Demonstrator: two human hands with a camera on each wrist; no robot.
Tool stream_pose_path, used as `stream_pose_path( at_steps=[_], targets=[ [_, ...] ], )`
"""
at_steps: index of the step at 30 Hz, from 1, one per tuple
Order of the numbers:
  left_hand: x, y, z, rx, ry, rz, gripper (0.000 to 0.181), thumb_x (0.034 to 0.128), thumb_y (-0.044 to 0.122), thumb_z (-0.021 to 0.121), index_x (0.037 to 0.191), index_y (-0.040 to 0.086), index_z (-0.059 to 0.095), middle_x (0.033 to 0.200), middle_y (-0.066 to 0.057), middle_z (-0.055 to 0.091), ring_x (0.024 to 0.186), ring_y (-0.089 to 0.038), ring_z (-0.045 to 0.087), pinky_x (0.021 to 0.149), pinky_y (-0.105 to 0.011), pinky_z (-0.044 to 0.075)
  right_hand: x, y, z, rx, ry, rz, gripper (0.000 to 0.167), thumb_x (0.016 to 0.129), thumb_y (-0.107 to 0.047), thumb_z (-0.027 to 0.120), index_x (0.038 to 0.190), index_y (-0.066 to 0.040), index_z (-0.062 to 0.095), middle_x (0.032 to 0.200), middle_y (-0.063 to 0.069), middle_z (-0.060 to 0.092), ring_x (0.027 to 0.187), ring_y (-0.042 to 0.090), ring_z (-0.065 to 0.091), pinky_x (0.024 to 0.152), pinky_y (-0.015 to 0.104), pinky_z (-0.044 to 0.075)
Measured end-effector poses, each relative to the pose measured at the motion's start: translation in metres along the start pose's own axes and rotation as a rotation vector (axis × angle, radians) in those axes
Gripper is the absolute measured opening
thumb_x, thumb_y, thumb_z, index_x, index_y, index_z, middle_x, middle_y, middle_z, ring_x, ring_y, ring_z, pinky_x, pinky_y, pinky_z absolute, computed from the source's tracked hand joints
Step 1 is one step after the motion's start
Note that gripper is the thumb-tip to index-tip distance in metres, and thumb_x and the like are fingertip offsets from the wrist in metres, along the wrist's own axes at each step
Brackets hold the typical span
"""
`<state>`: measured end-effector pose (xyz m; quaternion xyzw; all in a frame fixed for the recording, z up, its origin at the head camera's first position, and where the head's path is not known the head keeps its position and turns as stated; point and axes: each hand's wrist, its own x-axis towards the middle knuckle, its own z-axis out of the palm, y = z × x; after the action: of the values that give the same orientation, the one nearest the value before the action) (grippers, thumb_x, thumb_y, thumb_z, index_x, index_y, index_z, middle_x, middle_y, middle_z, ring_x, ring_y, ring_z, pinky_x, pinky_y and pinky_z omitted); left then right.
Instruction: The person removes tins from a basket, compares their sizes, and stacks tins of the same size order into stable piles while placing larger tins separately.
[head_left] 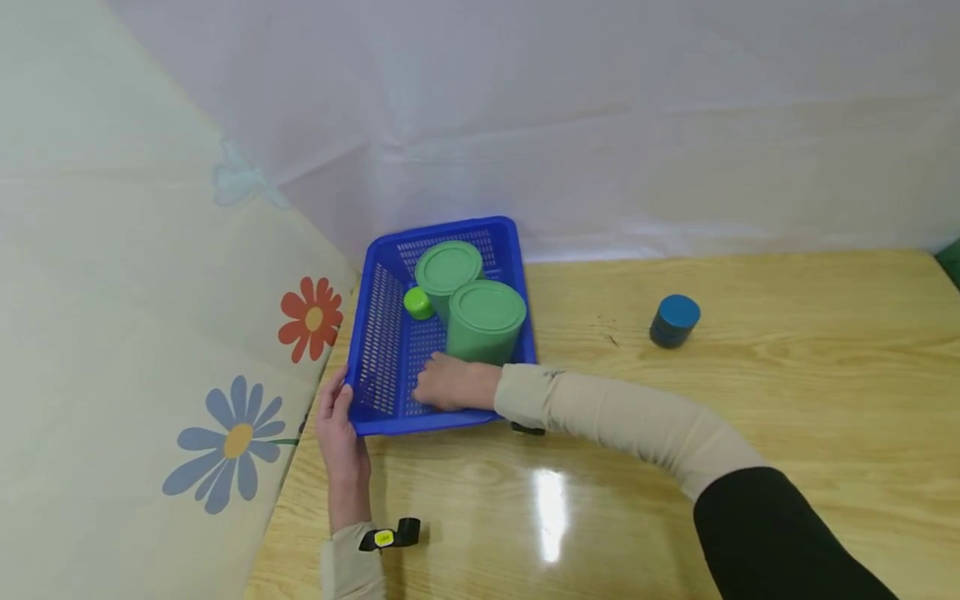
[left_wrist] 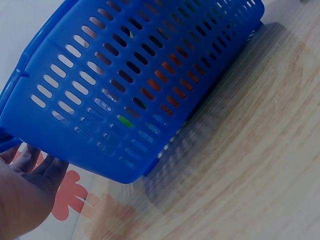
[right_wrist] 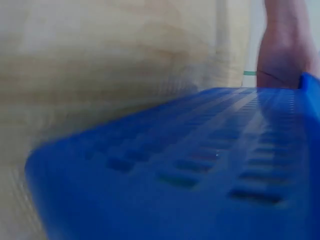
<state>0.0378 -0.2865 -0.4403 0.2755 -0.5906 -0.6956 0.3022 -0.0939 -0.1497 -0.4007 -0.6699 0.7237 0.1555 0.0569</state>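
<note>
In the head view a blue basket (head_left: 427, 425) holds two green lidded canisters (head_left: 448, 268) (head_left: 486, 321) and a small bright green-topped item (head_left: 418, 303). My left hand (head_left: 343, 437) grips the basket's rim at its near left corner; the left wrist view shows this hand (left_wrist: 27, 195) against the basket's side (left_wrist: 95, 162). My right hand (head_left: 453, 382) reaches down inside, in front of the nearer canister, its fingertips hidden. Whether it holds anything cannot be told. The basket's slotted wall (right_wrist: 150, 200) fills much of the right wrist view.
A blue-lidded jar (head_left: 675, 321) stands on the wooden table (head_left: 787, 375), right of the basket. A pale cloth wall (head_left: 600, 167) runs behind, and a flower-printed sheet (head_left: 112, 333) borders the left side. Orange shapes (left_wrist: 161, 76) show through the basket's slots.
</note>
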Motion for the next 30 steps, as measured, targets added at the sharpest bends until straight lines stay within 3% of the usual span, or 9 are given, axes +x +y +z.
stream_pose_path(
  at_steps=[6, 14, 21, 25, 30],
  targets=[
    [-0.001, -0.001, 0.001, 0.006, 0.004, 0.001, 0.037, 0.1104, 0.022, 0.050, 0.144, 0.012, 0.061, 0.137, -0.001, 0.057, 0.121, -0.020, 0.053, 0.096, -0.025, 0.049, 0.003, 0.000, 0.007, -0.144, -0.043, 0.003, 0.033, 0.106, -0.032, 0.056, 0.137, -0.025, 0.066, 0.132, -0.002, 0.068, 0.123, 0.019, 0.061, 0.107, 0.036, 0.042],
    [0.000, -0.001, 0.000, 0.017, 0.010, -0.007, 0.039, 0.1108, 0.023, 0.049, 0.146, 0.010, 0.058, 0.138, -0.001, 0.057, 0.122, -0.020, 0.053, 0.095, -0.023, 0.050, 0.005, 0.004, 0.011, -0.129, 0.036, -0.027, 0.037, 0.107, -0.030, 0.053, 0.142, -0.020, 0.061, 0.130, 0.003, 0.069, 0.119, 0.022, 0.064, 0.105, 0.040, 0.045],
    [0.000, -0.003, 0.001, -0.018, 0.003, -0.039, 0.037, 0.1106, 0.024, 0.050, 0.145, 0.014, 0.060, 0.138, -0.001, 0.057, 0.120, -0.019, 0.058, 0.092, -0.022, 0.054, 0.000, 0.013, 0.010, 0.283, 0.168, -0.035, 0.057, 0.097, -0.025, 0.072, 0.146, -0.009, 0.047, 0.125, 0.012, 0.060, 0.103, 0.022, 0.064, 0.088, 0.033, 0.055],
    [-0.001, -0.002, 0.000, -0.034, 0.003, -0.044, 0.037, 0.1106, 0.024, 0.050, 0.145, 0.014, 0.060, 0.139, -0.001, 0.057, 0.121, -0.020, 0.058, 0.091, -0.021, 0.054, -0.010, 0.017, -0.001, 0.386, 0.184, -0.039, 0.060, 0.099, -0.029, 0.069, 0.151, -0.010, 0.046, 0.128, 0.013, 0.056, 0.101, 0.018, 0.061, 0.084, 0.028, 0.054],
    [0.001, -0.003, 0.001, -0.045, 0.008, -0.044, 0.038, 0.1104, 0.022, 0.050, 0.146, 0.012, 0.059, 0.138, -0.001, 0.056, 0.120, -0.019, 0.058, 0.092, -0.020, 0.053, -0.025, 0.025, -0.022, 0.553, 0.211, -0.032, 0.054, 0.097, -0.034, 0.070, 0.141, -0.008, 0.051, 0.111, 0.007, 0.055, 0.088, 0.014, 0.057, 0.071, 0.022, 0.050]
  ],
)
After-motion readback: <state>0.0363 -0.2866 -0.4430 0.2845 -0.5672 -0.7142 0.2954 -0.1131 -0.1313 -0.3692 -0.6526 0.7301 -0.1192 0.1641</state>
